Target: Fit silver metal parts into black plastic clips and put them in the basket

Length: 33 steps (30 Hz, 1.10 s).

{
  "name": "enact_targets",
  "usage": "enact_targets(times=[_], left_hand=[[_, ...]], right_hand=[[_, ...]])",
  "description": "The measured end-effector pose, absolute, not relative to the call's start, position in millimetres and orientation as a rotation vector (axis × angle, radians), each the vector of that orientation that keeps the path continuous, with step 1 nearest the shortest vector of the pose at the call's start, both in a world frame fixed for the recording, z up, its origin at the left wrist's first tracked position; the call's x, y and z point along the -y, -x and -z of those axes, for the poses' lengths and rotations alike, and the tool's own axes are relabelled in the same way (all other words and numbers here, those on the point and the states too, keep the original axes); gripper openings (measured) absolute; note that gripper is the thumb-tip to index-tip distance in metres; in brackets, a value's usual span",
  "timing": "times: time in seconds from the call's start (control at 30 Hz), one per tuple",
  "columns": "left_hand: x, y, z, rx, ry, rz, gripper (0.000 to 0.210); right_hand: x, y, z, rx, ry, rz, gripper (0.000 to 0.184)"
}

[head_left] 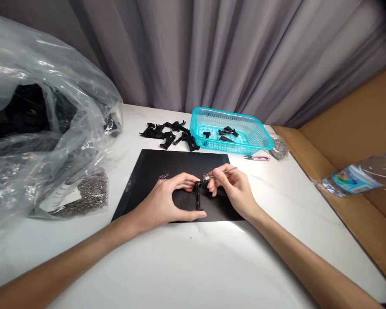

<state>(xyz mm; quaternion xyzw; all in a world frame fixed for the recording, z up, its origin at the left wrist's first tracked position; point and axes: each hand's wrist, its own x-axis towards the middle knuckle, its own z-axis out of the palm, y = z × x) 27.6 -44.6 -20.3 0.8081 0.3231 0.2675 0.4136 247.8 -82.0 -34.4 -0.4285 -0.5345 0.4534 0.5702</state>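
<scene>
Reader: In the head view, where is the black part (198, 196)?

Author: Over the near portion of a dark mat (180, 159), upright, held by the left hand (162, 199). That grip is clamped on the part, fingers at its far end and thumb at its near end.

Reader: And the right hand (233, 184)?

Author: Its grip is closed around a thin rod (229, 170), whose pale tip points toward the part, near a small clump of metal bits. A second cluster of metal bits (163, 176) lies on the mat beyond the left hand.

Reader: What surrounds the mat?

Author: On the white counter (193, 266), loose black pieces (169, 134) lie beside a blue basket (260, 146), which contains several more. Pink-handled snips (260, 158) lie before the basket; a small bag (279, 148) sits to its right. At left, a packet of metal pieces (91, 195) lies by a large clear bag (93, 94). At right, a bottle (355, 177) appears against cardboard (350, 116).
</scene>
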Motion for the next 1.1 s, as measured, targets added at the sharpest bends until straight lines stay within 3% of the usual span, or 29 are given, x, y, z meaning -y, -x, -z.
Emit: enact_targets(times=[0.67,0.83,1.0,1.1], left_hand=[[46,-30,18,-0.786,-2.1,-0.677,0.059],[45,-28,17,-0.761,-2.128,-0.684,0.067],[44,-26,19,-0.665,-2.187,-0.7,0.04],[44,-26,21,-0.652,-2.06,-0.697,0.041]], right_hand=[[81,-244,35,1.335,0.976,-1.073,0.035],[86,-246,33,1.312,0.954,-1.091,0.032],[89,-246,30,1.287,0.902,-1.132,0.031],[89,-244,29,1.289,0.895,-1.171,0.033]])
